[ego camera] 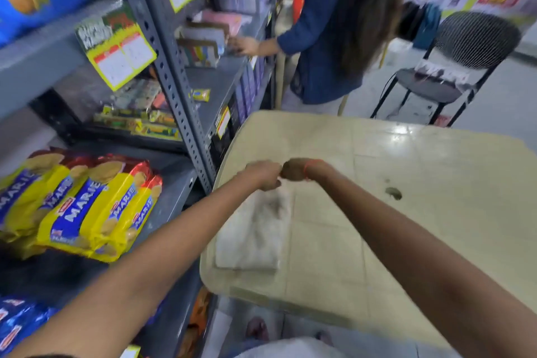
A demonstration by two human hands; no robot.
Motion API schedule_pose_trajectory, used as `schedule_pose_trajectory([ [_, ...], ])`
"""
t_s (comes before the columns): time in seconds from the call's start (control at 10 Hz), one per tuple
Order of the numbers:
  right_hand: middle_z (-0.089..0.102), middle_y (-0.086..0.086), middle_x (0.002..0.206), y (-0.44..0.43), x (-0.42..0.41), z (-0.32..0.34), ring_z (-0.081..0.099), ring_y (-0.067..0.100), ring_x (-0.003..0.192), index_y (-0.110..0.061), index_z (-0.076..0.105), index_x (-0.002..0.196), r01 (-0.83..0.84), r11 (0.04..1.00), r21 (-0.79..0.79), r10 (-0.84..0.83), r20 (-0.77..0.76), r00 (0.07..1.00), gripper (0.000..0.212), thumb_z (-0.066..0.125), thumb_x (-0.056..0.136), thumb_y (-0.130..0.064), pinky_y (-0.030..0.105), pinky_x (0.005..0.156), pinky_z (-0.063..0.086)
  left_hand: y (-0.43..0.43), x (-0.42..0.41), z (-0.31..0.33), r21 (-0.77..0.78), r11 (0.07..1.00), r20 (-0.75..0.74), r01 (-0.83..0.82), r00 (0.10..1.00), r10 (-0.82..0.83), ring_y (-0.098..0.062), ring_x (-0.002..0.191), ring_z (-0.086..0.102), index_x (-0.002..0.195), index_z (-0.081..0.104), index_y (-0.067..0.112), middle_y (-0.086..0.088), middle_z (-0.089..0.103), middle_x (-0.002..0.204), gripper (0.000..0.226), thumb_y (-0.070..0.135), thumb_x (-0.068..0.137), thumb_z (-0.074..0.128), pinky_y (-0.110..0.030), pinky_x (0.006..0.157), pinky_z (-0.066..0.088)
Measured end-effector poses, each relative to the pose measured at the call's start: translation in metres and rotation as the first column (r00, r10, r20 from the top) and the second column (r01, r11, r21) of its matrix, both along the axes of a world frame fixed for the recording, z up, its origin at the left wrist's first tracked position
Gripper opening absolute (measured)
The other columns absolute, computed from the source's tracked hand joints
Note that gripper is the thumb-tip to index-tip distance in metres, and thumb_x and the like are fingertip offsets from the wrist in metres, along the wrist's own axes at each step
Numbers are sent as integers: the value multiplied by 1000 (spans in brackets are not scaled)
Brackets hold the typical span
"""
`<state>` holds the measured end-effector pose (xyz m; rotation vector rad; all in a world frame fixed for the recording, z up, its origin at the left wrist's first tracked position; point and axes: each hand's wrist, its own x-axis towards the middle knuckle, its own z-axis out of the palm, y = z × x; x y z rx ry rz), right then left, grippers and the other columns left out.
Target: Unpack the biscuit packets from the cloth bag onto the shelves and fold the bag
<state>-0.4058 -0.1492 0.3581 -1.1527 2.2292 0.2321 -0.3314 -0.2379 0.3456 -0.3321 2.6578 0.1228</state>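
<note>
A thin orange-red thread [308,168] circles the wrist behind the right hand [293,170]; both forearms are bare.

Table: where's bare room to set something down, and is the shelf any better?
Table: right half is bare, from the bag to the right edge, save a dark mark; also the far strip beyond the left hand and right hand. Shelf: bare only between the Marie packets and the post, and in front of them. Its left is crowded.
</note>
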Motion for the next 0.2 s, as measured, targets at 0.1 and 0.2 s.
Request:
schedule_pose_trajectory([
  [0.1, 61, 13, 109, 6, -51, 110, 57, 25, 91, -4, 64, 101, -47, 999, -23, 39, -286, 957, 31, 37, 98, -20, 30, 75, 49, 10, -55, 99, -145, 990, -254, 1, 967, -38, -32, 119, 57, 127, 54, 13, -13, 59, 130, 36, 19, 92, 48, -38, 89, 48],
  [0.2, 62, 17, 125, 19, -94, 217, 60, 30, 114, 0, 61, 118, -63, 986, -154, -42, -596, 802, 34, 43, 94, -17, 38, 99, 48, 15, -92, 204, -297, 955, -497, -8, 855, -148, -34, 116, 58, 121, 56, 8, -16, 61, 125, 34, 10, 88, 48, -39, 86, 47],
])
